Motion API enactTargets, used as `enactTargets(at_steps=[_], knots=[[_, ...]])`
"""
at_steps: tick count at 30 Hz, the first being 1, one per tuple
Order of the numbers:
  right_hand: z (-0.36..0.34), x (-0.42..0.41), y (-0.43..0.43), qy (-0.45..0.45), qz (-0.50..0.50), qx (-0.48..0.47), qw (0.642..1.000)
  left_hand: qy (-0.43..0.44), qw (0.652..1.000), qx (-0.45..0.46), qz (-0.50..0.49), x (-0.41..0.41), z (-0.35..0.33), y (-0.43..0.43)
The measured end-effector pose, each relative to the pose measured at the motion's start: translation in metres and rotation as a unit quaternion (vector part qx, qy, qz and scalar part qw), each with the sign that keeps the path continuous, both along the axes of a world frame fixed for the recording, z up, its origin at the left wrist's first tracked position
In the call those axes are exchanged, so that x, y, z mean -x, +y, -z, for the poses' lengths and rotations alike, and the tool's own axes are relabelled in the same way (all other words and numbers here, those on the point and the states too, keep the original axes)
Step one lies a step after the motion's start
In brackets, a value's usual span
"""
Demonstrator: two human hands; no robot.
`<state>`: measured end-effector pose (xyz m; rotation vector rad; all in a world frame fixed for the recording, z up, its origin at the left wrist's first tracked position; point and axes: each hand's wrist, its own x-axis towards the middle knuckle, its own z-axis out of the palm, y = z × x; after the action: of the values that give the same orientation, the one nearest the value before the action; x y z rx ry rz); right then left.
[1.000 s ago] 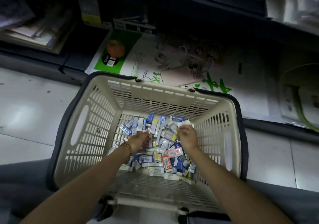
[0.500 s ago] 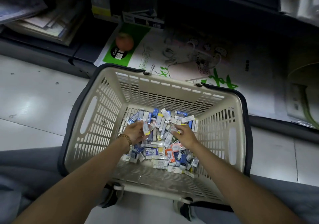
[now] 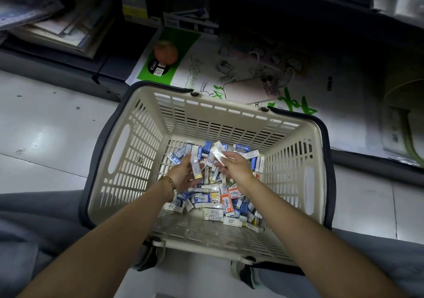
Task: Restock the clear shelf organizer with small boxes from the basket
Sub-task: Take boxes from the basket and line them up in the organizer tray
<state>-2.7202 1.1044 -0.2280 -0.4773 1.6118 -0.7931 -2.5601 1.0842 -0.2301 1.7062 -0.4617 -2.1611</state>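
A beige plastic basket [image 3: 128, 160] with dark handles stands on the pale floor between my knees. Its bottom is covered with a heap of small boxes [image 3: 220, 196] in white, blue and orange. My left hand [image 3: 183, 174] is inside the basket, palm up, and holds a white box with a yellow end [image 3: 196, 168]. My right hand [image 3: 236, 165] is just right of it and pinches a pale small box [image 3: 217, 153] lifted above the heap. The clear shelf organizer is not in view.
Behind the basket a low dark shelf holds flat green-and-white packs [image 3: 160, 68], an orange ball [image 3: 165, 52], a pink phone-like case [image 3: 250, 89] and stacked papers [image 3: 57, 29] at the left. Grey trouser legs lie at both lower corners.
Both hands have risen from digging in the heap. My right hand now lifts a pale box toward the left hand, which has turned palm up with its box.
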Motion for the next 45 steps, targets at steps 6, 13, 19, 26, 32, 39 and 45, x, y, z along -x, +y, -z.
enactTargets(at_steps=[6, 13, 19, 26, 32, 39, 45], knots=[[-0.011, -0.033, -0.004, -0.134, -0.054, 0.000, 0.990, -0.022, 0.999, 0.033, -0.022, -0.010, 0.010, -0.006], [0.020, -0.015, -0.030, 0.153, -0.206, 0.011, 0.966, 0.070, 0.984, -0.019, -0.162, -0.011, 0.008, -0.016], [0.045, -0.004, -0.038, 0.325, -0.385, -0.018, 0.864, 0.000, 0.993, -0.027, -0.115, -0.019, 0.020, -0.016], [0.050, -0.016, -0.023, 0.381, -0.292, 0.031, 0.877, -0.052, 0.994, -0.027, -0.087, -0.020, 0.027, -0.018], [0.042, -0.003, -0.002, 0.269, -0.253, 0.059, 0.927, -0.036, 0.993, -0.025, -0.109, -0.022, 0.022, -0.018], [-0.006, 0.014, -0.012, 0.163, -0.160, 0.009, 0.974, -0.031, 0.993, 0.047, -0.100, -0.017, -0.021, -0.029], [-0.138, 0.036, -0.042, 0.016, -0.067, 0.102, 0.992, -0.049, 0.984, 0.170, -0.031, 0.005, -0.128, -0.063]])
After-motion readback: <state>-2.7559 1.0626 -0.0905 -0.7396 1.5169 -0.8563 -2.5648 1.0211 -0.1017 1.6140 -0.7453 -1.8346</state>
